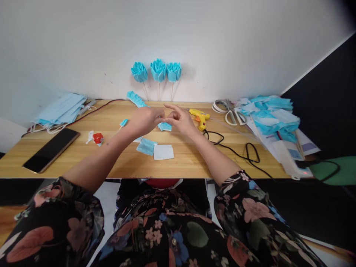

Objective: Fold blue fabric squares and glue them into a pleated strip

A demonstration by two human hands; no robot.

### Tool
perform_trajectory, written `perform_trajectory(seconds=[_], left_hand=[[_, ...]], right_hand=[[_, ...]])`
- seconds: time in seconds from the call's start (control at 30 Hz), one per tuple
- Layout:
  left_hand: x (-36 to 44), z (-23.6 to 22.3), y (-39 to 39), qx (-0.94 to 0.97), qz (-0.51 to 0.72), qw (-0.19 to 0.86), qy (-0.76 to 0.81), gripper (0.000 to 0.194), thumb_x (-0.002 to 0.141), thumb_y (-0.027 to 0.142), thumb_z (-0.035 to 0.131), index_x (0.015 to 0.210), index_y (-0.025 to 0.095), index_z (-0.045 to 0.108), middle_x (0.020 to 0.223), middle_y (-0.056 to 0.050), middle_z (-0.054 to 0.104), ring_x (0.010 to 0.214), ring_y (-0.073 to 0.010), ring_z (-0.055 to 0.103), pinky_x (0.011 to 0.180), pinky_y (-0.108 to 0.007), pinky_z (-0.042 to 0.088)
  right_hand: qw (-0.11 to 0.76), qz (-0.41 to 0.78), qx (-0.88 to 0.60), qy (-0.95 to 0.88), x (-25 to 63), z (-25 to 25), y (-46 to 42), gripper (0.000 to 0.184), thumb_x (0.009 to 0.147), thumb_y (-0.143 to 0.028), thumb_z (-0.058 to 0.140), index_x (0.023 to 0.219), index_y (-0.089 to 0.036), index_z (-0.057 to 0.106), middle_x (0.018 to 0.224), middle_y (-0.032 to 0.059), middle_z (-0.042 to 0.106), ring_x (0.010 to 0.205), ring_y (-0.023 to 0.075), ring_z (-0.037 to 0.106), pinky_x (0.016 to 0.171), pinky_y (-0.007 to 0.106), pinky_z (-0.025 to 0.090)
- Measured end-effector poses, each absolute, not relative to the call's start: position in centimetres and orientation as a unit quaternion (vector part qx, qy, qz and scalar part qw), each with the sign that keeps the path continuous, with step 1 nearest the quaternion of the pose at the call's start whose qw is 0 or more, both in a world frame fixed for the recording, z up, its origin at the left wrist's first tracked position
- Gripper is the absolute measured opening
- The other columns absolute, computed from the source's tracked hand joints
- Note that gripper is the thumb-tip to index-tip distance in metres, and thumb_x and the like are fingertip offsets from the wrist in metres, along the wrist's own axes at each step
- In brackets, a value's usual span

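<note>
Left hand [146,120] and right hand [182,120] met, pinched, contents unclear, beside one blue piece [166,127]; three flowers [158,71] stood far.

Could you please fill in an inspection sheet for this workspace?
Surface: wooden table, wood grain visible.
Job's things: blue square and white square before the hands; yellow glue gun right of them; three blue flowers on sticks by the wall.
Clutter: phone, red wrapped item and face masks on the left; scissors and a blue-and-white pile on the right.
Hands: left hand and right hand meet at the fingertips; anything pinched there is too small to tell.
Cables: black cord loops on the right; power strip shows a red light.
Surroundings: white wall behind; other people, nothing seen.
</note>
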State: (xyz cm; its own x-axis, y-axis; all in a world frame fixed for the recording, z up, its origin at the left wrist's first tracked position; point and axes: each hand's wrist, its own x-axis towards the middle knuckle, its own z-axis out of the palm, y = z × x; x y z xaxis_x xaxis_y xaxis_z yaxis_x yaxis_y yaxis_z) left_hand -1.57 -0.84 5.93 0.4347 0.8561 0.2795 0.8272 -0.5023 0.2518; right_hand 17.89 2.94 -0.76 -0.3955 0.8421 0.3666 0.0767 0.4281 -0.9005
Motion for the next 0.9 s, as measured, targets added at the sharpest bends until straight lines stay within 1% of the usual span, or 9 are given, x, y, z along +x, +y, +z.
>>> perform_trajectory(seconds=[0.1,0.27,0.33,0.4,0.43,0.5,0.6,0.77,0.9], left_hand=[[-1.5,6.4,-1.1,0.852,0.194,0.070,0.480,0.028,0.093,0.040,0.056,0.080,0.019,0.068,0.067,-0.003,0.062,0.065,-0.0171,0.056,0.063,-0.028,0.032],[-2.1,6.5,-1.3,0.812,0.292,0.284,0.419,0.023,0.091,0.036,0.055,0.078,0.018,0.062,0.063,0.002,0.054,0.056,-0.0108,0.047,0.058,-0.024,0.035],[-2.7,5.7,-1.0,0.791,0.301,0.327,0.420,0.023,0.090,0.037,0.054,0.080,0.018,0.063,0.061,0.003,0.054,0.055,-0.0104,0.046,0.058,-0.023,0.036],[-3.3,4.4,-0.6,0.795,0.267,0.305,0.451,0.023,0.089,0.036,0.057,0.079,0.018,0.066,0.063,0.001,0.060,0.059,-0.0118,0.052,0.060,-0.024,0.038],[-3.6,3.7,-0.5,0.804,0.238,0.272,0.473,0.020,0.088,0.034,0.058,0.079,0.018,0.068,0.066,0.000,0.064,0.063,-0.0130,0.056,0.062,-0.024,0.038],[-3.9,2.5,-0.3,0.820,0.174,0.202,0.506,0.018,0.087,0.029,0.058,0.087,0.021,0.074,0.081,-0.002,0.074,0.076,-0.0166,0.063,0.066,-0.025,0.038],[-3.8,1.5,-0.3,0.836,0.105,0.144,0.519,0.024,0.091,0.028,0.054,0.096,0.024,0.077,0.102,-0.004,0.079,0.090,-0.0201,0.067,0.072,-0.026,0.039],[-2.7,0.9,-0.1,0.838,0.061,0.105,0.532,0.025,0.091,0.026,0.053,0.099,0.022,0.077,0.103,-0.007,0.078,0.093,-0.0219,0.067,0.074,-0.027,0.040],[-1.5,0.3,-0.2,0.838,0.031,0.085,0.538,0.026,0.093,0.024,0.048,0.095,0.018,0.073,0.098,-0.010,0.076,0.089,-0.0238,0.066,0.072,-0.029,0.039]], right_hand=[[0.444,0.452,-0.312,-0.708,17.8,-0.6,2.8,0.066,0.076,-0.052,0.080,0.134,-0.028,0.059,0.067,-0.0061,0.056,0.062,0.0133,0.051,0.062,0.028,0.045],[0.444,0.501,-0.308,-0.676,18.1,0.4,2.4,0.070,0.078,-0.059,0.076,0.136,-0.026,0.057,0.069,-0.0052,0.056,0.066,0.0138,0.055,0.065,0.029,0.049],[0.464,0.504,-0.318,-0.656,18.5,0.7,2.6,0.071,0.079,-0.061,0.073,0.137,-0.025,0.056,0.073,-0.0031,0.058,0.071,0.0150,0.058,0.067,0.029,0.050],[0.488,0.497,-0.337,-0.633,19.0,0.7,3.1,0.069,0.080,-0.061,0.071,0.137,-0.025,0.056,0.076,-0.0018,0.060,0.073,0.0158,0.059,0.068,0.030,0.051],[0.498,0.493,-0.347,-0.623,19.2,0.7,3.4,0.066,0.081,-0.061,0.071,0.135,-0.026,0.057,0.076,-0.0017,0.060,0.074,0.0159,0.059,0.068,0.030,0.052],[0.511,0.487,-0.362,-0.609,19.5,0.5,3.9,0.061,0.081,-0.059,0.070,0.132,-0.028,0.059,0.075,-0.0018,0.059,0.073,0.0161,0.059,0.070,0.031,0.052],[0.519,0.489,-0.366,-0.598,19.6,0.2,4.3,0.057,0.082,-0.056,0.071,0.131,-0.029,0.061,0.075,-0.0016,0.061,0.073,0.0164,0.061,0.071,0.032,0.054],[0.517,0.494,-0.368,-0.594,19.4,0.2,4.1,0.054,0.083,-0.051,0.071,0.129,-0.027,0.062,0.075,-0.0022,0.061,0.072,0.0152,0.060,0.070,0.031,0.053],[0.531,0.523,-0.332,-0.578,19.3,0.1,4.0,0.055,0.078,-0.049,0.076,0.126,-0.026,0.063,0.072,-0.0038,0.059,0.069,0.0131,0.058,0.067,0.029,0.052]])
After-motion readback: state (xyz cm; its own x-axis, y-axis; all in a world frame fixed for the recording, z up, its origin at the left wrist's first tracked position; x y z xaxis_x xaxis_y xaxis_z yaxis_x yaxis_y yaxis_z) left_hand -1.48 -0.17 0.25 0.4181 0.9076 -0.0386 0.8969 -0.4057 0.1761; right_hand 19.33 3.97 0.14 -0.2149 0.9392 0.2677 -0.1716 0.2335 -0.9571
